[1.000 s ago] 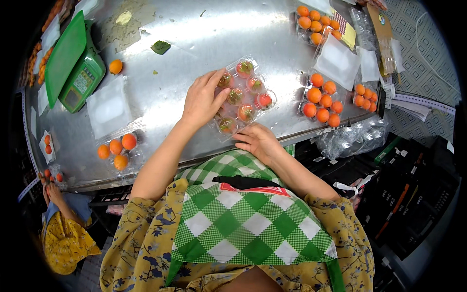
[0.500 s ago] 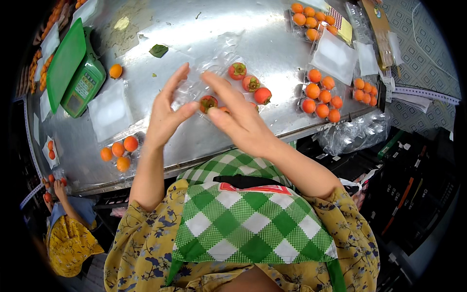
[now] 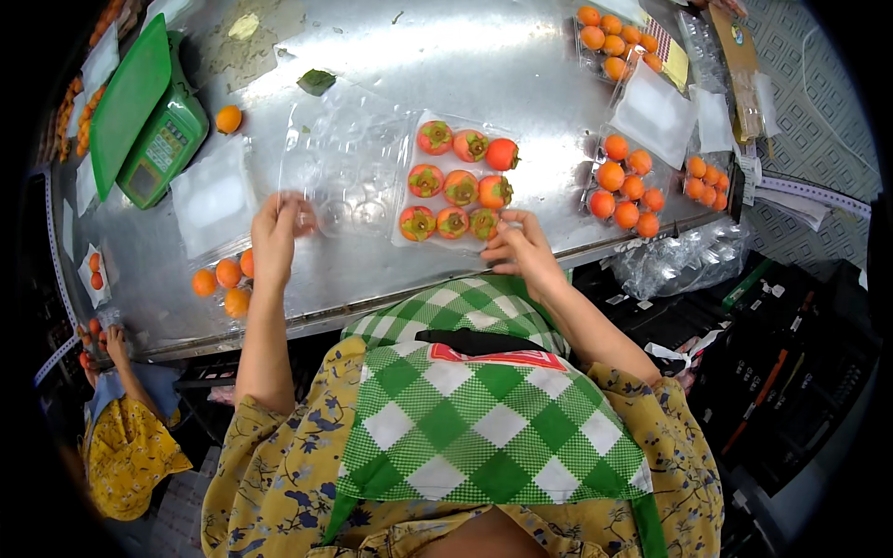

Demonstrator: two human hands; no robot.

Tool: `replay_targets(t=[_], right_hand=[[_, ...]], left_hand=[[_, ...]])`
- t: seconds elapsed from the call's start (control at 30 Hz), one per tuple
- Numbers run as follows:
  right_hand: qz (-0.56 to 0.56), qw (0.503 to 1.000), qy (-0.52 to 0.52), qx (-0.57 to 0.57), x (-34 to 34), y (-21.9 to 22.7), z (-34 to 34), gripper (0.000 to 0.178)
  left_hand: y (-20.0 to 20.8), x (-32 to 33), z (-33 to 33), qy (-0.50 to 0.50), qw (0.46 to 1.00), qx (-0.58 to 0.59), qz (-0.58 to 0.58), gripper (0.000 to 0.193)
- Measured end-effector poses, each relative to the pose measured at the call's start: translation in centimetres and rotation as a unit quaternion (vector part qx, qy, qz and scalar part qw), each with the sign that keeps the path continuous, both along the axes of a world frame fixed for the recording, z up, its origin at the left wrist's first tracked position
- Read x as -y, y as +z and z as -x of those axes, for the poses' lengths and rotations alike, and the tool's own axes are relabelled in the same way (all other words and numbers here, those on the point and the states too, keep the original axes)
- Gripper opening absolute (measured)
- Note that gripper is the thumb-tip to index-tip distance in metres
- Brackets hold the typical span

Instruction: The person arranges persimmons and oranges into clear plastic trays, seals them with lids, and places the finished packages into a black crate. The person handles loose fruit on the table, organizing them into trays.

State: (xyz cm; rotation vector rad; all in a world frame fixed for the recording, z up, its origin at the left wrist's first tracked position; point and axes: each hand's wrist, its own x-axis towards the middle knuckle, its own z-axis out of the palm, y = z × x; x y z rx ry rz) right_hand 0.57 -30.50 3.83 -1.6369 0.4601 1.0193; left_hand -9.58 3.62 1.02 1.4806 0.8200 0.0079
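Note:
A clear plastic clamshell box lies opened flat in front of me. Its tray [image 3: 403, 206] holds several orange-red persimmons [image 3: 461, 187] in rows, green calyxes mostly facing up. The see-through lid [image 3: 321, 172] spreads out to the left of the tray. My left hand [image 3: 276, 237] is closed at the lid's near left corner, its fingertips slightly blurred. At the tray's near right corner is my right hand [image 3: 526, 246], fingers bent but apart, the tips beside the corner persimmon; whether they press on the plastic is hard to see.
A green scale [image 3: 153, 149] stands at the far left, a loose orange fruit [image 3: 229, 119] beside it. Filled fruit packs [image 3: 625, 184] sit on the right, next to a white-lined tray [image 3: 654, 110]. More persimmons [image 3: 228, 273] lie left of my left arm. A co-worker [image 3: 135, 437] is at lower left.
My hands have moved apart, the left to the lid's corner and the right to the tray's corner. Persimmons previously hidden beneath them now show in full rows.

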Motion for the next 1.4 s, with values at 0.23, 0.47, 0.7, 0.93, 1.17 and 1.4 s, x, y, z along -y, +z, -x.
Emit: replay_targets(t=[0.23, 0.47, 0.7, 0.93, 1.17, 1.4], right_hand=[[0.000, 0.999, -0.045, 0.018, 3.1, -0.1, -1.0, 0.040], [-0.155, 0.971, -0.171, -0.067, 2.3, -1.4, 0.7, 0.059], [-0.048, 0.978, -0.167, 0.113, 0.1, -4.6, -4.2, 0.058], [0.004, 0.976, -0.128, 0.174, -1.7, -5.4, -8.5, 0.059], [0.004, 0.971, -0.075, 0.228, -2.6, -5.2, -13.2, 0.059], [-0.009, 0.970, 0.028, 0.240, -2.6, -5.0, -14.2, 0.050]], left_hand=[[0.4, 6.8, 5.6, 0.133, 0.946, -0.070, 0.288, 0.020], [0.3, 10.7, 5.4, 0.133, 0.903, -0.082, 0.400, 0.023], [0.6, 10.7, 4.7, -0.025, 0.996, -0.065, -0.053, 0.078], [4.4, 6.4, -0.4, -0.298, 0.762, -0.038, -0.573, 0.109], [0.8, 8.5, -0.5, -0.322, 0.820, 0.081, -0.466, 0.075], [1.5, 11.9, 1.9, -0.321, 0.838, 0.032, -0.441, 0.056]])
